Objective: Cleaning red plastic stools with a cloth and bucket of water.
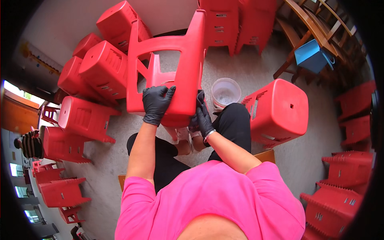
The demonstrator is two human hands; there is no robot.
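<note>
A red plastic stool (187, 75) is tilted before me, its legs pointing up and away. My left hand (157, 103), in a black glove, grips a bar of the stool near its lower end. Also gloved in black, my right hand (204, 117) is at the stool's right side. Between its fingers is a bunched dark cloth (200, 97), which appears to touch the stool's side. The stool partly hides the right fingertips. Just beyond my right knee stands a whitish plastic bucket (226, 90) with some liquid at its bottom.
Another red stool (289, 108) stands upright at my right. Stacked red stools (103, 67) line the left, with more stacks (222, 27) ahead and others (339, 201) at lower right. Wooden furniture (315, 24) bears a blue container (312, 55). A person in stripes (31, 144) is far left.
</note>
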